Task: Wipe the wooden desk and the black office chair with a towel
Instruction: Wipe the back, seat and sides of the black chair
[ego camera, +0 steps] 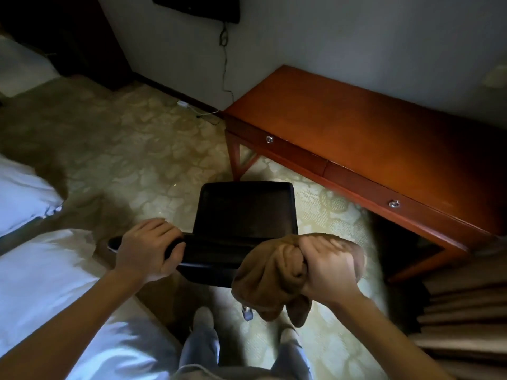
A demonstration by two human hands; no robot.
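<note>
A brown towel [271, 272] is bunched over the right end of the backrest of a black office chair [244, 212], low in the centre of the head view. The right hand [326, 267] grips it in a closed fist, with folds hanging down below the backrest. The left hand [148, 248] curls around the left end of the same top edge, holding the chair.

The chair is seen from above and behind. Its backrest edge runs left to right and its seat reaches away from the person toward the wooden desk [370, 124], which stands just beyond and to the right. The desk's long axis runs from upper left to lower right along a pale wall. Its front has two drawers, each with a small metal knob [269, 139], both closed, so their contents are hidden.

A white bed [49, 283] lies close on the left, beside the chair. Patterned carpet [131, 149] covers the floor. A thin black cable [225, 64] hangs down the wall from a dark screen [197, 6]. Brown curtain folds [466, 311] fill the lower right corner.
</note>
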